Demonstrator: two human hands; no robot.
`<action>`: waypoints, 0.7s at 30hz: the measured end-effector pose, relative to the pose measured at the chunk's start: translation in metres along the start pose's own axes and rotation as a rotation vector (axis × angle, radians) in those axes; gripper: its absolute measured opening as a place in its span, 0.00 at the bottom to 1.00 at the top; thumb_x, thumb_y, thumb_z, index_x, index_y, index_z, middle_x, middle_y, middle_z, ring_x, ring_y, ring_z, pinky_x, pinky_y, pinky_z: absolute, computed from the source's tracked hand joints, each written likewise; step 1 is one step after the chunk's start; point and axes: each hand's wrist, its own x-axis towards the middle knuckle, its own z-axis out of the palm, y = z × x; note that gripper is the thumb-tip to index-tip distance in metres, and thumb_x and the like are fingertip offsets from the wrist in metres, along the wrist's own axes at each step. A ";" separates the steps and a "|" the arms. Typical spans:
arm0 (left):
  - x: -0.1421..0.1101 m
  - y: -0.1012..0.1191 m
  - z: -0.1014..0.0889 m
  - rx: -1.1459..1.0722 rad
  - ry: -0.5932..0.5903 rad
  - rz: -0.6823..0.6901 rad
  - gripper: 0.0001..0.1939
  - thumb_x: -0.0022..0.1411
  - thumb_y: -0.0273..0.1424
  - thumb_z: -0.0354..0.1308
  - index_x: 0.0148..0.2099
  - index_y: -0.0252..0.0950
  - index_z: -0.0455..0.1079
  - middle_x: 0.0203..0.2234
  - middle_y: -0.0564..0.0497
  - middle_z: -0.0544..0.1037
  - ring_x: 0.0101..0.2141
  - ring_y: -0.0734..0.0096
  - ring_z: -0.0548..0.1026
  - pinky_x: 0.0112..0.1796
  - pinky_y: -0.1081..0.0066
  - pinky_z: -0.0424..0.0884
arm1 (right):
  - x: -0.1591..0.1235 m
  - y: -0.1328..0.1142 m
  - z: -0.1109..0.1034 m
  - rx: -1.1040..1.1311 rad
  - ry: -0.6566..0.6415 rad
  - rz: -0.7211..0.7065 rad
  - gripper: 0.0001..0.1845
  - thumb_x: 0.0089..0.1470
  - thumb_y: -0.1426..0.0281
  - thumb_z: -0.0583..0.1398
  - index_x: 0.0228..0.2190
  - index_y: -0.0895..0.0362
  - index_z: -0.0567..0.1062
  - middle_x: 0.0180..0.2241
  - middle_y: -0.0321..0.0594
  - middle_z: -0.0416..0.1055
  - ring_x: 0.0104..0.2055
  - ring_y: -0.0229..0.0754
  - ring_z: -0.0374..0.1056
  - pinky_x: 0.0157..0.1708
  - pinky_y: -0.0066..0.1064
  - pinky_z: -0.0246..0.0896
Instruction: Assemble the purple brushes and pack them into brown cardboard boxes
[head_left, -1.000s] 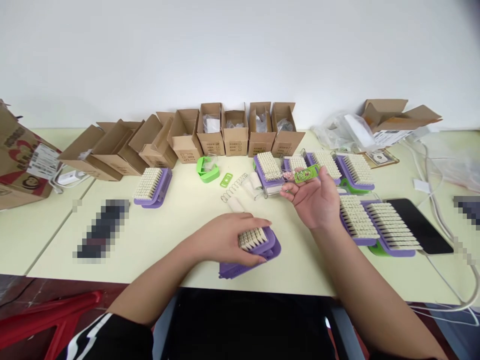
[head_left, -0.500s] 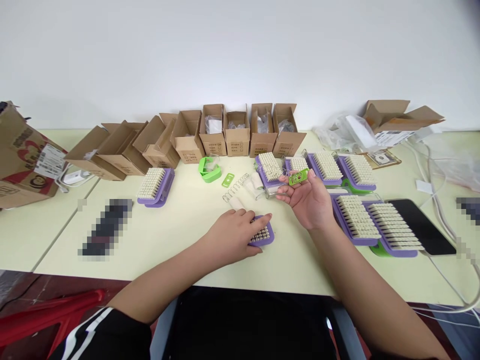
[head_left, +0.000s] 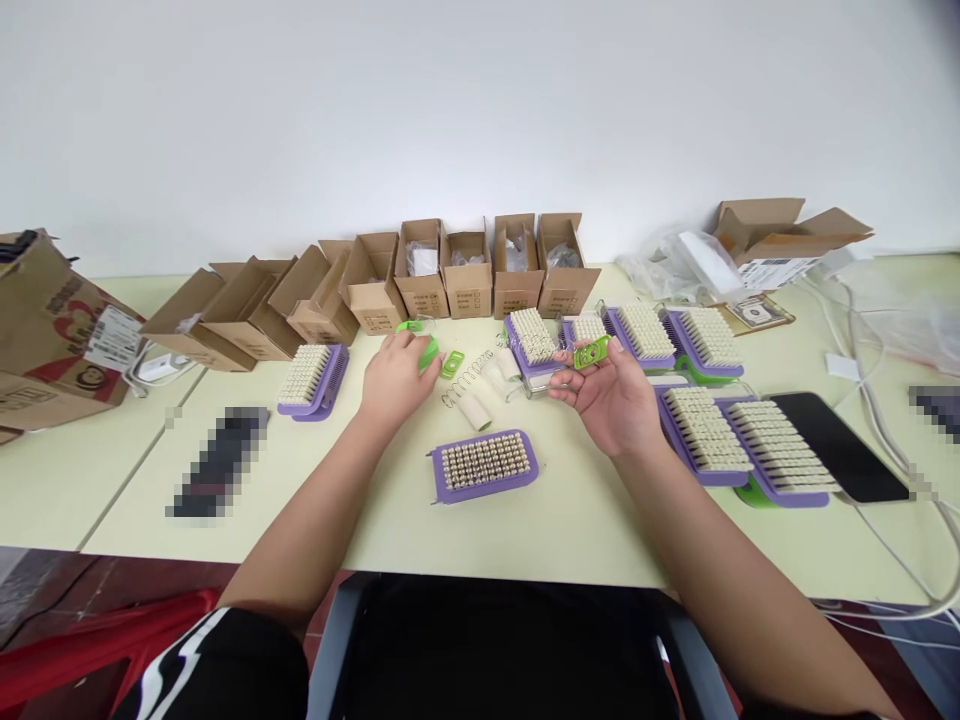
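Note:
My left hand [head_left: 394, 378] reaches forward over a green plastic part [head_left: 426, 350] near the row of boxes, its fingers curled onto that part. My right hand [head_left: 611, 395] is held palm up above the table and pinches a small green plate [head_left: 592, 351] with a thin spring. A purple brush block with cream bristles [head_left: 484, 465] lies bristles up on the table between my arms, with neither hand on it. A second small green plate [head_left: 452, 363], loose springs [head_left: 469, 375] and a cream roller [head_left: 474, 411] lie just beyond it.
Several open cardboard boxes [head_left: 420, 275] line the back of the pale table [head_left: 337, 520]. More purple brush blocks [head_left: 705, 420] sit at the right, one [head_left: 311, 380] at the left. A black phone [head_left: 840, 445], cables [head_left: 885, 440] and plastic bags [head_left: 675, 265] lie at the right.
My left hand has let go of the purple brush block, now lying flat, and moved forward-left to the green part. My right hand has stayed nearly still with the green plate.

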 end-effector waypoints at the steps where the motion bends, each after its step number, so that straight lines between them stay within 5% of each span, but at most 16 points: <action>1: 0.001 -0.005 0.006 0.000 -0.008 -0.023 0.20 0.79 0.44 0.54 0.59 0.39 0.79 0.58 0.39 0.80 0.59 0.44 0.76 0.55 0.51 0.77 | 0.000 0.000 0.000 -0.001 -0.004 -0.001 0.22 0.62 0.44 0.69 0.41 0.49 0.78 0.43 0.39 0.83 0.36 0.43 0.81 0.38 0.37 0.85; 6: 0.001 -0.011 0.022 0.035 -0.043 -0.009 0.17 0.75 0.40 0.57 0.58 0.38 0.79 0.56 0.37 0.79 0.59 0.41 0.74 0.56 0.49 0.75 | -0.001 0.001 0.000 -0.014 -0.016 0.016 0.22 0.62 0.45 0.69 0.42 0.48 0.78 0.43 0.38 0.83 0.36 0.43 0.81 0.39 0.38 0.85; 13: -0.005 -0.009 0.018 0.016 -0.037 0.040 0.09 0.71 0.31 0.58 0.51 0.39 0.75 0.50 0.35 0.82 0.57 0.39 0.74 0.55 0.46 0.72 | -0.001 0.003 -0.001 -0.059 -0.015 0.008 0.20 0.64 0.44 0.66 0.42 0.47 0.77 0.44 0.37 0.83 0.36 0.44 0.82 0.39 0.38 0.85; 17: -0.009 -0.006 0.009 -0.187 -0.004 -0.012 0.18 0.74 0.33 0.56 0.63 0.37 0.70 0.57 0.35 0.80 0.55 0.41 0.77 0.55 0.47 0.73 | -0.003 0.003 0.001 -0.050 -0.015 0.022 0.20 0.65 0.45 0.66 0.42 0.47 0.78 0.44 0.37 0.83 0.36 0.43 0.82 0.39 0.38 0.84; 21: -0.008 -0.006 0.009 -0.618 0.083 -0.068 0.22 0.78 0.36 0.53 0.70 0.42 0.65 0.64 0.40 0.75 0.57 0.52 0.76 0.55 0.56 0.74 | -0.005 0.004 0.003 -0.031 -0.028 0.043 0.20 0.66 0.45 0.65 0.42 0.48 0.79 0.43 0.38 0.84 0.36 0.44 0.82 0.39 0.38 0.85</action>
